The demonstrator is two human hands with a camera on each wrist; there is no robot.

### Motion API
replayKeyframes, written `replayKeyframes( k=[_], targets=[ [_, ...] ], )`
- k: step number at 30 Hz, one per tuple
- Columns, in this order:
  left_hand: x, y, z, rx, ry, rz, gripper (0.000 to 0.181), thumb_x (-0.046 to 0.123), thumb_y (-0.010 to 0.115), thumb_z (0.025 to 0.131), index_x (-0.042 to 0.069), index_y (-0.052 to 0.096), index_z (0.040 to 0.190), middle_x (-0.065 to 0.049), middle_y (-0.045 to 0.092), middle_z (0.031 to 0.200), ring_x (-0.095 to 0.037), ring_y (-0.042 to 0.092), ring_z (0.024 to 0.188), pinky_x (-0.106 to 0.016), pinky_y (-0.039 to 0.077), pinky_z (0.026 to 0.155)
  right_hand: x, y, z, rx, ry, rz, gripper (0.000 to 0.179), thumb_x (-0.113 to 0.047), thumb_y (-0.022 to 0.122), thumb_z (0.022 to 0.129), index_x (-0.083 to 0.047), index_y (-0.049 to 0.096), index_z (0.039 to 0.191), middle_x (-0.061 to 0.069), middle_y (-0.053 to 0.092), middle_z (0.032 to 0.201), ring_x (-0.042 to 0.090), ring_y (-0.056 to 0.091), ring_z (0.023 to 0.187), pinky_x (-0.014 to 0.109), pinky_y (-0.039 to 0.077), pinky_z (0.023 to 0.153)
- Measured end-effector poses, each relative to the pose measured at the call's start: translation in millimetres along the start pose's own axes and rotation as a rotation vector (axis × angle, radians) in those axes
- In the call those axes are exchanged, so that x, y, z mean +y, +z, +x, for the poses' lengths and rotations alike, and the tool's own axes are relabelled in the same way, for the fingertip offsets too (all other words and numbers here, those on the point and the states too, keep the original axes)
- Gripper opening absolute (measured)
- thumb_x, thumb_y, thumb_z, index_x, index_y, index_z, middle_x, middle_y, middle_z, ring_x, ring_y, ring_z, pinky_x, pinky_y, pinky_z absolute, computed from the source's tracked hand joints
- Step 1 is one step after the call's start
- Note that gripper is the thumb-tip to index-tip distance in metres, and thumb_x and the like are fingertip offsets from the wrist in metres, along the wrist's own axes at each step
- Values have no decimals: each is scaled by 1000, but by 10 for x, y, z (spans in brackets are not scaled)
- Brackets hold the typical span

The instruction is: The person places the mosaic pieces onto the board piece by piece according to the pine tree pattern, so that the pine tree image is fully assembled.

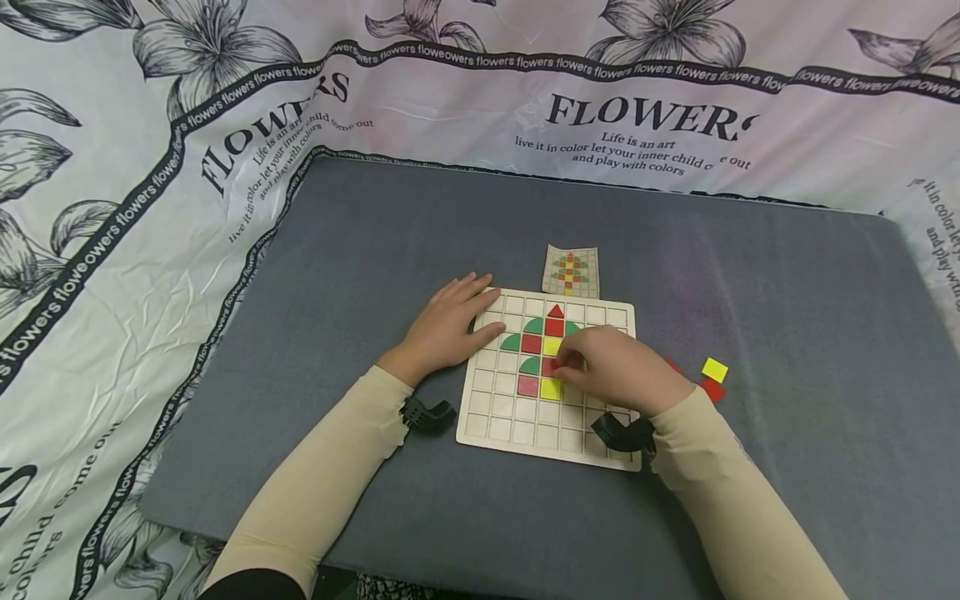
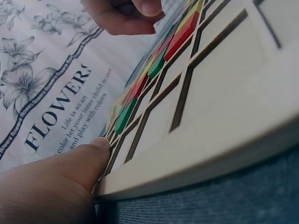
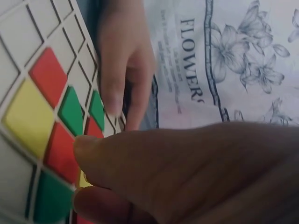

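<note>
A pale square grid board lies on the grey table, with red and yellow squares, green rounded pieces and a red triangle set in its cells. My left hand rests at the board's upper left edge, fingers spread and thumb over the rim. Over the middle of the board, my right hand has its fingers curled, thumb and fingertip close together by a red square. A reddish edge shows at its fingertips in the left wrist view; I cannot tell whether they pinch a piece. This hand hides cells on the right.
A small card printed with a coloured tree-like pattern lies against the board's far edge. Right of the board are a loose yellow square and red pieces, partly behind the right forearm. A flower-printed cloth borders the table.
</note>
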State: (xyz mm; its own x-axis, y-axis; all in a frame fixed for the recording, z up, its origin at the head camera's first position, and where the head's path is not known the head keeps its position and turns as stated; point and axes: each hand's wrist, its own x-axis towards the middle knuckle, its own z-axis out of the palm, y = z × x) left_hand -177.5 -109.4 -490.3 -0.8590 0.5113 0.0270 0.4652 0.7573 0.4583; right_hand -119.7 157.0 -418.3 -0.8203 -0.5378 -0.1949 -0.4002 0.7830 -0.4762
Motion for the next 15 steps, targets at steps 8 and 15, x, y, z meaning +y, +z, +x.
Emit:
replayKeyframes(
  k=[8,15],
  targets=[
    [-32,27,8,16,23,-10,67,50,58,106,15,46,161,-7,34,171,-25,21,162,-41,13,134,193,-125,-165,32,30,25,6,-12,77,94,-9,80,98,-4,72,86,12,63,78,32,55,70],
    [-39,32,10,17,18,-9,67,50,59,106,15,46,161,-7,34,171,-25,21,162,-41,13,134,343,-256,-313,58,108,11,13,-13,75,95,-4,78,105,0,72,87,14,63,78,35,55,69]
  ],
)
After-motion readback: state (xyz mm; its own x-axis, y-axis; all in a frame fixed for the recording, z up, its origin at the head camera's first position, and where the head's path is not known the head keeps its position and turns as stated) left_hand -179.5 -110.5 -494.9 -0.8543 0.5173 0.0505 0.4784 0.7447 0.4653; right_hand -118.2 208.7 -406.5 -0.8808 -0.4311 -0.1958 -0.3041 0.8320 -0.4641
